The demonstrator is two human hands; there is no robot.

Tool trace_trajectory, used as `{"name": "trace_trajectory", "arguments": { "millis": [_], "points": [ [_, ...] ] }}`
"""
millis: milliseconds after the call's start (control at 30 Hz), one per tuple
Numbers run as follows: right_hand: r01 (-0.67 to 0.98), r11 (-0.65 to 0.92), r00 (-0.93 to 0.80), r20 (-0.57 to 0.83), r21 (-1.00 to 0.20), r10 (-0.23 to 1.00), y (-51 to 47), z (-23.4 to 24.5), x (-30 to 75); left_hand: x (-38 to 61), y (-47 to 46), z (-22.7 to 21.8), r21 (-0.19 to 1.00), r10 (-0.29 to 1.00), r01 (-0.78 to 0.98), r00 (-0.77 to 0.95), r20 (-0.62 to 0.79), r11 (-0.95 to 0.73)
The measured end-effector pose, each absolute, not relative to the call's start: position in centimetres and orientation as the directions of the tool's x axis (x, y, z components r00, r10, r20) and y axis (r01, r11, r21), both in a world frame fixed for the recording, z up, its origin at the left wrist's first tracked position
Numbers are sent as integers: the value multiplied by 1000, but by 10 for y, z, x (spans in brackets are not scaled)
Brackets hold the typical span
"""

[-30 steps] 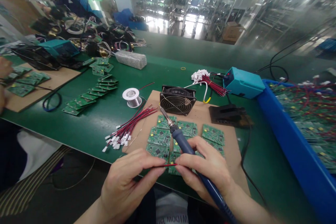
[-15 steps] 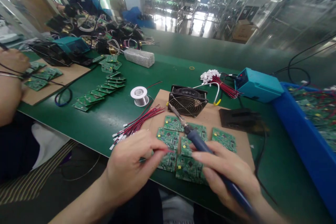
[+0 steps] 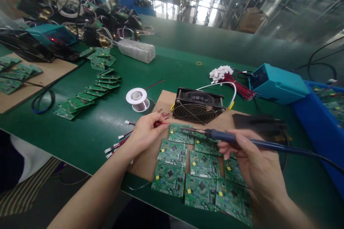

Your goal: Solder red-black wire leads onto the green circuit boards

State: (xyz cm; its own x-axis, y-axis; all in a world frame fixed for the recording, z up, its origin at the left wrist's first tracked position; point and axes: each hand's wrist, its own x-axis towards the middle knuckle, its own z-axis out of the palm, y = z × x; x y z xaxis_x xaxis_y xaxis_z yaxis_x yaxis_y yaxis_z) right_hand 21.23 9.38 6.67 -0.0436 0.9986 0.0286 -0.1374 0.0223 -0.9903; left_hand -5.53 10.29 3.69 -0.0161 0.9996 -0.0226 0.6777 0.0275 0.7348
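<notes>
My left hand (image 3: 145, 130) pinches a thin red wire (image 3: 162, 123) and holds its end at the top-left circuit board (image 3: 179, 134) of a group laid on brown cardboard (image 3: 146, 161). My right hand (image 3: 252, 164) grips a blue-handled soldering iron (image 3: 236, 139) lying nearly level, its metal tip pointing left over the same board, close to the wire end. A bundle of red wires with white plugs (image 3: 118, 142) lies under my left wrist.
A black fan (image 3: 198, 105) stands behind the boards, a solder spool (image 3: 137, 99) to its left. A teal soldering station (image 3: 278, 84), black iron stand (image 3: 258, 123) and blue bin (image 3: 317, 121) sit right. Rows of boards (image 3: 88, 94) lie left.
My left hand moved forward from near my body to the far-left board with the red wire. The iron swung from upright to nearly level, tip at that board. The view shifted forward.
</notes>
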Motion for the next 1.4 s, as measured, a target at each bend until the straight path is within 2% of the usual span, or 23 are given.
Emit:
{"name": "trace_trajectory", "arguments": {
  "millis": [233, 733, 1400],
  "points": [
    [-121, -116, -119, -102, -986, 988, 94, 54, 208, -58, 103, 31, 766, 999, 643, 27, -26, 3],
    [-94, -131, -146, -117, -987, 982, 96, 49, 202, -58, 101, 29, 716, 996, 693, 83, 37, -84],
    [-122, -142, -186, -118, -982, 975, 94, 45, 203, -57, 102, 31, 701, 997, 710, 81, 8, -63]
  ]
}}
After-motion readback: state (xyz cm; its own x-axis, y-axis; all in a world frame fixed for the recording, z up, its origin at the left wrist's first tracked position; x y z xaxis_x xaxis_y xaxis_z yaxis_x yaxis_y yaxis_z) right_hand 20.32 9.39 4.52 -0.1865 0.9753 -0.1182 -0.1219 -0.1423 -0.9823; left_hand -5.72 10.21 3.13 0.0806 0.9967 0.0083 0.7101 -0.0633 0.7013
